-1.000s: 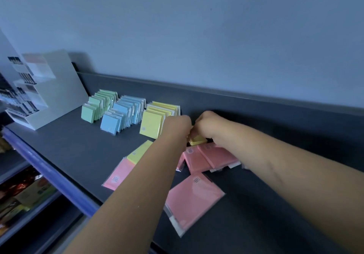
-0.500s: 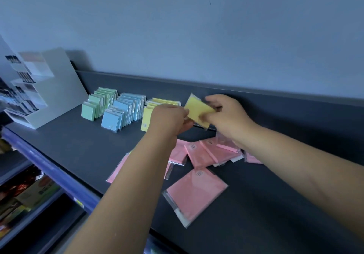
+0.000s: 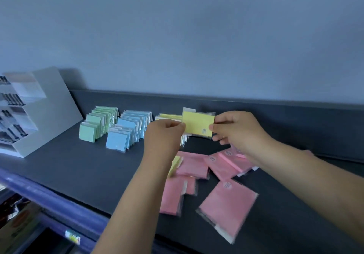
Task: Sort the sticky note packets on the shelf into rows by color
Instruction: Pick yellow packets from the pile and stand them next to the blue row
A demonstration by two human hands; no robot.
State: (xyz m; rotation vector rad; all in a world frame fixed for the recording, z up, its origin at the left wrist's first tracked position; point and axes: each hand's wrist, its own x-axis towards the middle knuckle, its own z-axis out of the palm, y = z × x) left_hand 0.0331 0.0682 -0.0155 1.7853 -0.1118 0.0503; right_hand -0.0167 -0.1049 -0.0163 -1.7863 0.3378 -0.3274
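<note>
Left hand [image 3: 164, 133] and right hand [image 3: 234, 130] each pinch a side edge of one yellow packet [image 3: 198, 124], upright just above the yellow row [image 3: 169, 116]; next, I judge, it must be slotted into that row

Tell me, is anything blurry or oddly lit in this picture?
Head view: dim, bluish light overall; the pink packets at the near edge are smeared by blur; the yellow packet pinched between left hand and right hand looks sharper.
</note>
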